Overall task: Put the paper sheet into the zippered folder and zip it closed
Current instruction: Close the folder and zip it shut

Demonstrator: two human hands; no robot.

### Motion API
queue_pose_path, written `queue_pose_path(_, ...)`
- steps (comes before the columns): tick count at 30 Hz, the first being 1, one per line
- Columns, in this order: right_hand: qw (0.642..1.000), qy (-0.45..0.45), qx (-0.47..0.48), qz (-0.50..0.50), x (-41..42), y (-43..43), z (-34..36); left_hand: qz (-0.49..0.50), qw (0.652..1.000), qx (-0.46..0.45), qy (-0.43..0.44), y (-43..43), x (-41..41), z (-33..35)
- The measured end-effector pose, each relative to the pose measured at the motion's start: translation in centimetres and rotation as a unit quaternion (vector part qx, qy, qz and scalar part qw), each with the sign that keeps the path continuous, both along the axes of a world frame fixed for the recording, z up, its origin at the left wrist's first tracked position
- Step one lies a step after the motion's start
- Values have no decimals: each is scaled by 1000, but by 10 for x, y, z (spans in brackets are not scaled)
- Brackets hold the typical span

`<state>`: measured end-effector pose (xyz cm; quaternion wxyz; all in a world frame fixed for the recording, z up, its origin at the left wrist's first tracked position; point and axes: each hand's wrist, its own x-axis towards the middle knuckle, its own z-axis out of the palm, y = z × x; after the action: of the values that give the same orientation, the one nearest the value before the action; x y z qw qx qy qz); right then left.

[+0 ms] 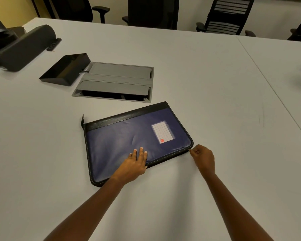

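A dark blue zippered folder [129,138] with a black spine strip and a white label lies flat on the white table, its cover down. My left hand [135,164] rests flat on its near edge, fingers spread, pressing the cover. My right hand [202,158] is at the folder's near right corner, fingers pinched on the small zipper pull [190,150]. No paper sheet is visible; the folder's inside is hidden.
A grey cable hatch [115,82] is set into the table [215,84] beyond the folder, with a black wedge-shaped device [64,69] to its left. A large black device [23,47] sits at the far left. Office chairs [228,14] line the far edge.
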<state>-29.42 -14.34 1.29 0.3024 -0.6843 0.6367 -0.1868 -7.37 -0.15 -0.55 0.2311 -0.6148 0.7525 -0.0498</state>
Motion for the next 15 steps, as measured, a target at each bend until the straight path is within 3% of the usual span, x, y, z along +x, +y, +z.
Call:
queue_pose_path(3,1000,7,-1,11,-3,-5,0,10,998,-54,5,5,7,3)
queue_pose_path(7,1000,3,3,14,-1,1,-4,-14,999,-45,25,7,6,11)
queue_pose_path(11,1000,-6,1,27,-2,12,-8,93,985,-37,138,7,2,10)
queue_pose_path(15,999,-28,4,16,-2,27,-9,125,977,-18,174,0,-9,2)
